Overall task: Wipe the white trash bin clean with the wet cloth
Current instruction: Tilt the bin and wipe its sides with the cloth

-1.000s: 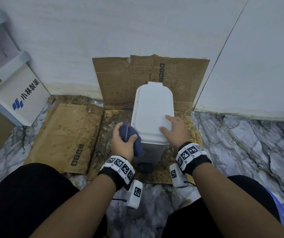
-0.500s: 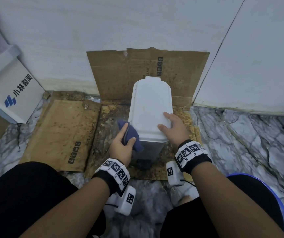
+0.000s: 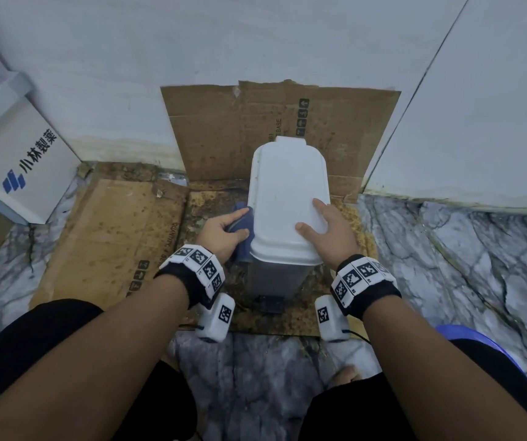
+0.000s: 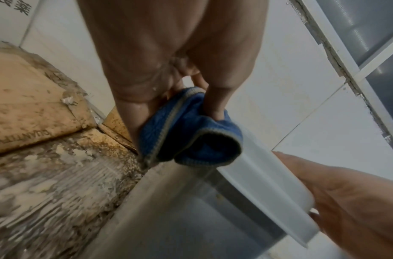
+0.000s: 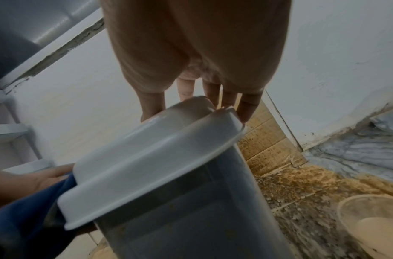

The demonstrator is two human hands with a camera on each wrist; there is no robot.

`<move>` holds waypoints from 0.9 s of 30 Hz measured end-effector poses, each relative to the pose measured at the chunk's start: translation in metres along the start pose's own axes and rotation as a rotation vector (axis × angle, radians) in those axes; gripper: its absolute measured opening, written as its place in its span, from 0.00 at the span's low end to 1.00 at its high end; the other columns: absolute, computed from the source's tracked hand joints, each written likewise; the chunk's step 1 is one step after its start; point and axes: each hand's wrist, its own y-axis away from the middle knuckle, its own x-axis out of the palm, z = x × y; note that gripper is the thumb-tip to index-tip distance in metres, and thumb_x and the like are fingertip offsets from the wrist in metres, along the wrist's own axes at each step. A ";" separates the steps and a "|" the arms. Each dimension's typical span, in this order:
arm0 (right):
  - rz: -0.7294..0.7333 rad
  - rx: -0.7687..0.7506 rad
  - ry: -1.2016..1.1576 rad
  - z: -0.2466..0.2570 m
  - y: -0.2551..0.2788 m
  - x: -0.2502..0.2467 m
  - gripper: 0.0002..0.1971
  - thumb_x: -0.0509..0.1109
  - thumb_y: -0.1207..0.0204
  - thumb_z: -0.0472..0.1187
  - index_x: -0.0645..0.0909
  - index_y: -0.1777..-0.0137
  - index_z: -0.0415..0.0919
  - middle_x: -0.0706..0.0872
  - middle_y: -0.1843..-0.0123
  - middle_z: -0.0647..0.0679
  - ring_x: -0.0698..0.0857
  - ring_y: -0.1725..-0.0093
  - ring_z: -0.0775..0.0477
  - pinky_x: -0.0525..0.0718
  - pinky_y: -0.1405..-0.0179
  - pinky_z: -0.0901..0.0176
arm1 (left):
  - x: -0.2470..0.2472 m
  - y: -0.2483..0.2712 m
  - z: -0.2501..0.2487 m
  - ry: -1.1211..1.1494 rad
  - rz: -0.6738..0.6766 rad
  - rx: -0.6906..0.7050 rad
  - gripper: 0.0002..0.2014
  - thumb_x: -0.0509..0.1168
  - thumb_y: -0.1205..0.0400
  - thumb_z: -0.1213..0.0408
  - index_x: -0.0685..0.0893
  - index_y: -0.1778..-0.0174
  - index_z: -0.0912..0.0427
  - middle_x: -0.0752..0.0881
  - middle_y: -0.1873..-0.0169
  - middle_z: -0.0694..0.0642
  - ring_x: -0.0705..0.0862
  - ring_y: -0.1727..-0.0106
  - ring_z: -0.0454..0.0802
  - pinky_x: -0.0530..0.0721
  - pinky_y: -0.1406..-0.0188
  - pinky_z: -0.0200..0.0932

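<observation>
Leftmost, a white carton (image 3: 17,163) with blue printing leans by the wall, and stained flattened cardboard (image 3: 112,227) covers the marble floor (image 3: 446,281). Next, the left hand (image 3: 220,233) clutches a bunched blue cloth (image 3: 243,230) (thumb pressing into its folds in the left wrist view) against the left side of the white trash bin (image 3: 287,198), just under the lid's rim. That bin stands upright on the cardboard, near the wall. Across its closed lid, the right hand (image 3: 329,230) lies flat with fingers extended, grasping nothing. Farther right, a blue plastic rim (image 3: 478,338) shows beside the knee.
</observation>
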 end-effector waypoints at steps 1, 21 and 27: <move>-0.005 -0.003 -0.004 0.000 0.001 0.001 0.36 0.69 0.26 0.60 0.63 0.19 0.52 0.62 0.16 0.47 0.61 0.18 0.43 0.60 0.19 0.45 | -0.002 -0.005 -0.002 -0.019 0.019 -0.001 0.24 0.68 0.21 0.74 0.81 0.29 0.52 0.82 0.31 0.55 0.82 0.33 0.52 0.80 0.32 0.56; 0.055 0.053 -0.012 0.011 0.010 -0.003 0.36 0.68 0.23 0.57 0.60 0.18 0.53 0.56 0.15 0.47 0.59 0.17 0.44 0.59 0.21 0.50 | 0.030 0.046 0.003 -0.038 -0.152 -0.069 0.27 0.64 0.16 0.66 0.68 0.20 0.52 0.73 0.23 0.54 0.74 0.26 0.57 0.76 0.28 0.54; 0.065 0.048 -0.011 0.012 0.012 -0.005 0.36 0.68 0.23 0.56 0.60 0.17 0.52 0.56 0.15 0.48 0.59 0.17 0.44 0.60 0.21 0.49 | 0.079 0.076 -0.002 0.174 -0.415 -0.120 0.29 0.63 0.15 0.63 0.64 0.18 0.49 0.69 0.21 0.50 0.72 0.24 0.53 0.71 0.37 0.38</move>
